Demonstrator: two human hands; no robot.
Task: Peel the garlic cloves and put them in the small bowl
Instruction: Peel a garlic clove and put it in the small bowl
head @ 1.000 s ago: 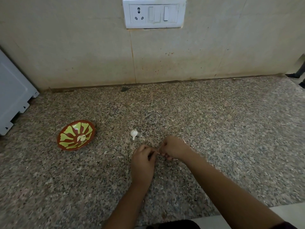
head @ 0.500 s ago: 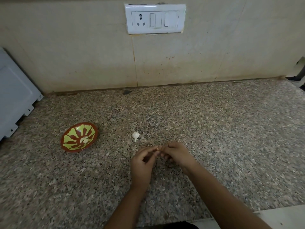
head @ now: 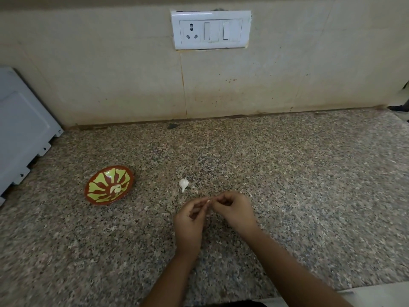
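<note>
No word, brand, number or sign can be read: the switch plate (head: 211,29) on the wall, far beyond the left hand (head: 188,227), is plain white, and the bowl (head: 97,191) to the left of this hand has only a painted pattern.

Speckled granite countertop (head: 287,185); on it, red-and-green small bowl (head: 97,187); white garlic clove (head: 183,184) right of the bowl; white appliance (head: 22,134) left of it.

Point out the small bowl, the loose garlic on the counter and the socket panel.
small bowl (head: 98,189): head view, bare patterned inner wall.
loose garlic (head: 183,183): head view, its white body.
socket panel (head: 211,29): head view, middle of plate.
</note>
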